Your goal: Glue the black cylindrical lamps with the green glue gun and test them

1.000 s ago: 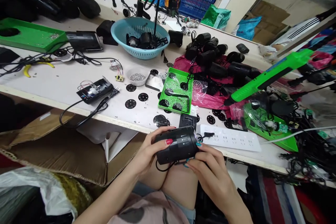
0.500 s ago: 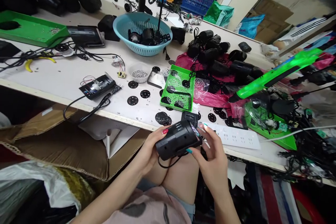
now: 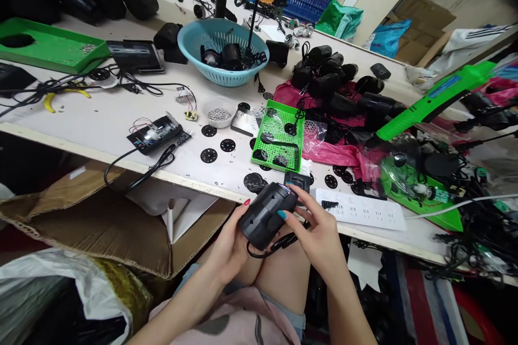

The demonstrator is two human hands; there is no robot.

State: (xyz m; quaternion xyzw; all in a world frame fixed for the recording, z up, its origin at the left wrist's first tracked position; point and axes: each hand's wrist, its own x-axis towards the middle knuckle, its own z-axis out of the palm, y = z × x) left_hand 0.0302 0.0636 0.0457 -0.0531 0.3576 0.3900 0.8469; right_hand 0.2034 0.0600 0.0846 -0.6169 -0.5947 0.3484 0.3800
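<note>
The left hand (image 3: 229, 242) is wrapped under the black cylindrical device (image 3: 265, 215), its grip closed on the body; the right hand (image 3: 318, 232) is pinched on the front end. The device is held over the lap, below the desk (image 3: 101, 118) edge, unsupported. Its loose cable (image 3: 271, 248) could be snagged, and the device dropped, if either hold is relaxed.

matt black plastic housing (image 3: 265, 218), smooth white tabletop (image 3: 101, 118)

A pale workbench (image 3: 101, 118) spans the frame; a teal basket (image 3: 222, 48) sits upper centre; a green perforated tray (image 3: 279, 143) mid-frame; a white power strip (image 3: 360, 210) lower right.
</note>
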